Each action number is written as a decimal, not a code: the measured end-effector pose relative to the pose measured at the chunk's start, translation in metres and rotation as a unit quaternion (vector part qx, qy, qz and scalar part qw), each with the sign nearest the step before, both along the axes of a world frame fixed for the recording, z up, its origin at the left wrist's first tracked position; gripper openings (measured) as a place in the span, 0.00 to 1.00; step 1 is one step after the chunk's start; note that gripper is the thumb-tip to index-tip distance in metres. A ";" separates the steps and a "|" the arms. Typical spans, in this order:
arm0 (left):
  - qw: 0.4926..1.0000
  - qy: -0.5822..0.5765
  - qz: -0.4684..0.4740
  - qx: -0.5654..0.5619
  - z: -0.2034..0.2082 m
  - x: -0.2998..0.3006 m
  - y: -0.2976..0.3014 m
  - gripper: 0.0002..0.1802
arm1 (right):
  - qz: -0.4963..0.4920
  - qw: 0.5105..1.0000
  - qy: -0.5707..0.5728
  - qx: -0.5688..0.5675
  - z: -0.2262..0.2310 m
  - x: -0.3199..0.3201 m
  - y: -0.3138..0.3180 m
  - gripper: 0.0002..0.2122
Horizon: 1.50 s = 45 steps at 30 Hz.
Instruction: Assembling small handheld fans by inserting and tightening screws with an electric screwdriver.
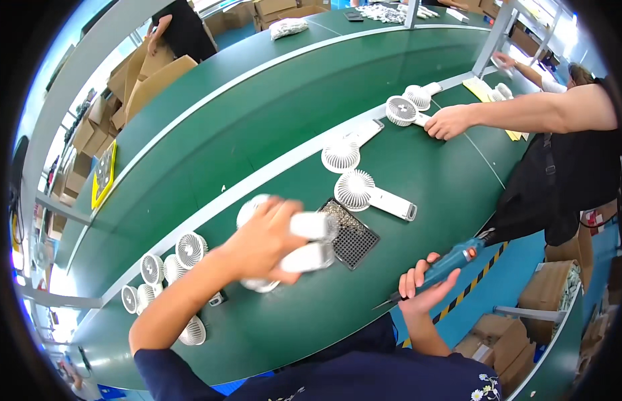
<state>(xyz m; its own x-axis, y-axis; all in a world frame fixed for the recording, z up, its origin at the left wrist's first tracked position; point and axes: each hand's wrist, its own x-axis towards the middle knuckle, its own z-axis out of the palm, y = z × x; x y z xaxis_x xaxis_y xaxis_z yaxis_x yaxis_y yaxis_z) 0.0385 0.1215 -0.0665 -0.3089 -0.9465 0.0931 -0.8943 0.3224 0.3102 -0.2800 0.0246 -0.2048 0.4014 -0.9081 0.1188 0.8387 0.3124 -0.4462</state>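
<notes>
My left hand (pixel 261 234) is closed around two white handheld fans (pixel 307 257), blurred by motion above the green bench. Their handles point right, and their round heads are partly hidden behind my hand. My right hand (pixel 421 291) grips a teal electric screwdriver (pixel 451 262) near the bench's front edge, its thin bit pointing down and left. Just right of the held fans lies a black tray (pixel 356 250) with a grid of holes and small metal screws at its upper end. Past the tray rest a fan (pixel 356 190) and another fan (pixel 341 155).
Several white fans (pixel 191 250) cluster on the bench at left. At right, a co-worker's hand (pixel 448 122) holds a fan (pixel 400 110). A raised green belt (pixel 277 100) runs behind a pale rail. Cardboard boxes (pixel 501 341) stand at lower right.
</notes>
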 end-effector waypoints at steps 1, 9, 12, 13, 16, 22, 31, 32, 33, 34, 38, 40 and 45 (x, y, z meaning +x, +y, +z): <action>0.998 -0.019 -0.025 -0.047 0.007 -0.007 -0.030 0.26 | -0.004 0.999 -0.009 0.048 0.001 -0.001 0.001 0.33; 0.994 -0.057 -0.069 -0.068 -0.075 -0.085 -0.332 0.31 | 0.011 0.998 -0.019 0.059 -0.014 0.016 -0.006 0.31; 0.990 -0.114 -0.049 -0.064 -0.101 -0.119 -0.363 0.32 | -0.023 1.000 -0.007 0.014 -0.006 0.011 -0.004 0.30; 0.990 -0.137 -0.038 -0.016 -0.097 -0.126 -0.357 0.34 | -0.032 0.999 0.022 0.016 -0.007 0.008 -0.006 0.29; 0.975 -0.185 0.009 -0.123 -0.088 -0.105 -0.312 0.37 | -0.031 0.996 0.082 0.034 -0.002 0.014 -0.009 0.26; 0.911 0.093 0.395 -0.076 -0.024 -0.040 0.001 0.19 | 0.016 0.994 0.079 0.069 0.004 0.005 -0.015 0.28; 0.696 -0.088 0.708 -0.079 -0.084 -0.027 0.152 0.33 | 0.072 0.983 0.167 0.026 0.011 0.011 -0.013 0.27; 0.695 -0.101 0.707 -0.083 -0.085 -0.024 0.154 0.35 | 0.071 0.983 0.169 0.023 0.011 0.011 -0.013 0.27; 0.692 -0.090 0.711 -0.083 -0.085 -0.026 0.157 0.34 | 0.078 0.984 0.159 0.014 0.011 0.011 -0.014 0.27; 0.693 -0.091 0.711 -0.082 -0.088 -0.026 0.161 0.34 | 0.086 0.985 0.148 0.008 0.011 0.011 -0.012 0.27; 0.694 -0.036 0.715 -0.077 -0.093 -0.028 0.174 0.31 | 0.056 0.986 0.159 0.005 0.012 0.013 -0.012 0.27; 0.775 0.005 0.611 -0.159 -0.068 -0.030 0.179 0.29 | 0.068 0.989 0.135 0.001 0.011 0.011 -0.015 0.27; 0.799 0.436 0.412 -0.048 -0.023 -0.023 0.174 0.09 | 0.028 0.984 0.173 0.012 0.010 0.012 -0.017 0.28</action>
<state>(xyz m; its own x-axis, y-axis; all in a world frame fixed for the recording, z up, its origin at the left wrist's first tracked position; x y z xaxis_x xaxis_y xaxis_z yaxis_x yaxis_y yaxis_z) 0.0155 0.2951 -0.0890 0.6364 -0.7712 0.0173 -0.2722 -0.2035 0.9405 -0.2681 0.0080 -0.1948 0.4643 -0.8839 -0.0556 0.6185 0.3685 -0.6941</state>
